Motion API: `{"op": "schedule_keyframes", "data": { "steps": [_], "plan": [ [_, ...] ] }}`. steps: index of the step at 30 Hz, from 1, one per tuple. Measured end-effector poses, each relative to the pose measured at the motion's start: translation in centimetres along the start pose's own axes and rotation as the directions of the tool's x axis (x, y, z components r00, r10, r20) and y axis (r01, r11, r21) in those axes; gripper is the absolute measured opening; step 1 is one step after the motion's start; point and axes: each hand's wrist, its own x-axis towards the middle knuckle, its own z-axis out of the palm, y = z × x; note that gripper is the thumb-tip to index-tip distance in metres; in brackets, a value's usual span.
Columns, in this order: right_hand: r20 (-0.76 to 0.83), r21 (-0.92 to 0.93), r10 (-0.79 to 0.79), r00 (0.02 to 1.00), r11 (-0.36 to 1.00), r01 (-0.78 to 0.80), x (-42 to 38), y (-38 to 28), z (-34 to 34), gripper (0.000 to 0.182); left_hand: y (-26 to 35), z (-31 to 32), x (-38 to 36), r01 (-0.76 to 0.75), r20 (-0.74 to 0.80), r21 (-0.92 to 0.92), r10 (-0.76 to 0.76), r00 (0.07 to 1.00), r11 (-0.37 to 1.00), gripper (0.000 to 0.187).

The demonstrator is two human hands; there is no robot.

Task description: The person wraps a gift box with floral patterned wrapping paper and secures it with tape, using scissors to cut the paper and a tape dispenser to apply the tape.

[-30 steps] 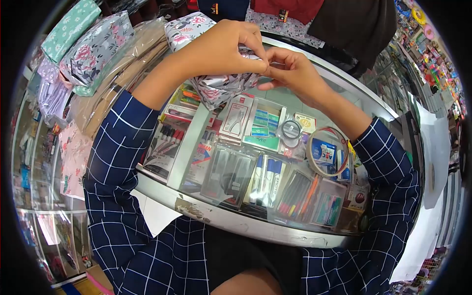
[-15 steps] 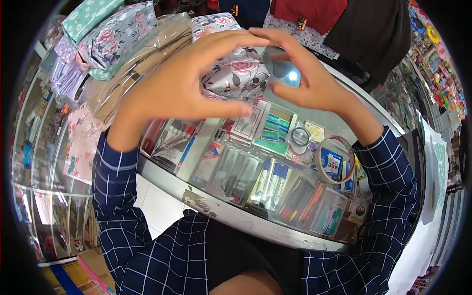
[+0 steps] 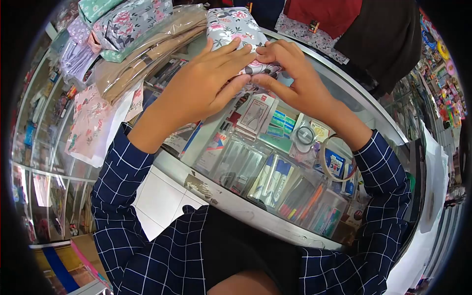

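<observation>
A parcel (image 3: 236, 23) in shiny grey paper with pink roses lies on the glass counter at the top middle. My left hand (image 3: 206, 81) grips its near end, fingers spread over the top and thumb at the front edge. My right hand (image 3: 297, 73) holds the same end from the right, its fingers bent onto the paper and its thumb below. The fingertips of both hands almost meet there. Their grip hides much of the folded end.
A roll of tape (image 3: 323, 160) is on the counter at right. Markers (image 3: 271, 177) and small boxed goods show beneath the glass. Wrapped parcels (image 3: 130, 24) and brown plastic-bagged items (image 3: 142, 61) are piled at left. Floral paper (image 3: 91, 120) hangs nearby; dark cloth (image 3: 378, 37) lies behind.
My hands were raised and apart above the parcel. They have come down onto its near end, with the fingers closing on the paper.
</observation>
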Motion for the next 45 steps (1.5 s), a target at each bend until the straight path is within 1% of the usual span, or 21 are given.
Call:
{"op": "schedule_keyframes", "data": {
  "steps": [2, 5, 8, 9, 12, 15, 17, 21, 24, 26, 27, 29, 32, 33, 35, 36, 37, 40, 41, 44, 45],
  "plan": [
    [-0.033, -0.022, -0.061, 0.998, 0.998, 0.06, 0.0, 0.3, 0.0, 0.028, 0.3, -0.1, 0.0, 0.002, -0.023, -0.032, -0.003, 1.0, 0.999, 0.044],
    [-0.009, -0.094, -0.12, 0.993, 0.989, 0.118, 0.0, 0.5, 0.0, 0.025, 0.0, 0.0, -0.3, 0.04, -0.006, -0.076, -0.041, 0.999, 0.996, 0.046],
    [0.032, -0.041, -0.139, 0.99, 0.989, 0.14, 0.2, 1.1, -0.8, 0.025, -0.1, 0.3, -0.4, 0.072, 0.001, -0.154, -0.072, 0.997, 0.986, 0.047],
    [0.039, -0.012, -0.13, 0.991, 0.991, 0.13, 0.3, 1.3, -0.8, 0.027, -0.2, 0.4, -0.4, 0.066, -0.001, -0.144, -0.067, 0.998, 0.987, 0.048],
    [0.055, -0.069, -0.189, 0.98, 0.979, 0.192, 0.5, 0.9, -1.2, 0.031, -0.2, 0.4, -0.4, 0.047, -0.001, -0.12, -0.048, 0.999, 0.992, 0.05],
    [0.038, -0.126, -0.177, 0.983, 0.975, 0.181, 0.5, 1.0, -0.5, 0.033, -0.3, 0.0, -0.4, 0.023, 0.01, -0.109, -0.022, 1.0, 0.994, 0.052],
    [0.044, -0.162, -0.126, 0.991, 0.978, 0.131, 0.4, 0.2, -0.5, 0.033, 0.0, -0.1, -0.2, 0.019, 0.014, -0.123, -0.018, 1.0, 0.992, 0.053],
    [0.002, -0.178, -0.079, 0.997, 0.981, 0.078, 0.5, -0.8, 0.0, 0.03, -0.1, 0.3, -0.1, 0.053, -0.028, -0.116, -0.057, 0.998, 0.992, 0.045],
    [-0.034, -0.219, -0.12, 0.992, 0.97, 0.11, 0.7, -0.7, 0.5, 0.029, 0.0, 0.8, -0.3, 0.094, -0.066, -0.133, -0.103, 0.993, 0.987, 0.043],
    [-0.031, -0.223, -0.107, 0.994, 0.97, 0.097, 0.7, -0.8, 0.6, 0.028, 0.1, 1.0, -0.3, 0.108, -0.103, -0.127, -0.122, 0.987, 0.986, 0.041],
    [-0.031, -0.226, -0.1, 0.994, 0.97, 0.091, 0.6, -0.9, 0.5, 0.027, 0.5, 1.0, -0.3, 0.131, -0.097, -0.115, -0.142, 0.985, 0.985, 0.044],
    [-0.004, -0.189, -0.099, 0.995, 0.977, 0.096, 0.5, -0.5, 0.2, 0.026, 1.3, 0.9, -0.6, 0.17, -0.09, -0.09, -0.178, 0.98, 0.981, 0.049],
    [0.064, -0.097, -0.1, 0.993, 0.99, 0.106, 0.5, 0.3, -0.7, 0.026, 1.8, 1.0, -0.7, 0.202, -0.101, -0.014, -0.202, 0.974, 0.979, 0.051],
    [0.09, -0.062, -0.1, 0.991, 0.992, 0.106, 0.5, 0.6, -1.0, 0.026, 1.6, 0.9, -0.9, 0.214, -0.086, -0.082, -0.221, 0.972, 0.973, 0.055],
    [0.112, 0.002, -0.131, 0.985, 0.991, 0.131, 0.5, 1.4, -1.4, 0.027, 1.1, 0.7, -1.2, 0.233, -0.048, -0.222, -0.249, 0.967, 0.947, 0.063],
    [0.125, 0.032, -0.147, 0.981, 0.989, 0.144, 0.5, 1.6, -1.6, 0.028, 1.3, 0.8, -1.2, 0.238, -0.053, -0.241, -0.258, 0.965, 0.941, 0.067],
    [0.236, 0.024, -0.08, 0.969, 0.997, 0.076, 0.4, 1.6, -2.3, 0.037, 1.5, 0.8, -1.2, 0.243, -0.06, -0.258, -0.267, 0.962, 0.935, 0.07],
    [0.17, -0.02, -0.089, 0.981, 0.995, 0.094, 0.1, 2.4, -1.0, 0.05, 1.2, 1.4, -1.3, 0.285, -0.078, -0.268, -0.316, 0.946, 0.92, 0.078],
    [0.205, 0.076, -0.026, 0.979, 0.997, 0.01, -0.2, 2.6, -0.5, 0.068, 1.0, 1.7, -1.3, 0.303, -0.08, -0.267, -0.335, 0.939, 0.915, 0.08],
    [0.118, 0.023, 0.041, 0.992, 0.999, -0.044, -0.1, 1.8, 0.3, 0.064, 0.8, 1.7, -1.4, 0.345, -0.027, -0.218, -0.359, 0.933, 0.913, 0.078],
    [0.11, 0.015, 0.042, 0.993, 0.999, -0.044, -0.2, 1.7, 0.4, 0.063, 1.0, 1.7, -1.3, 0.346, -0.037, -0.222, -0.362, 0.931, 0.912, 0.076]
  ]
}}
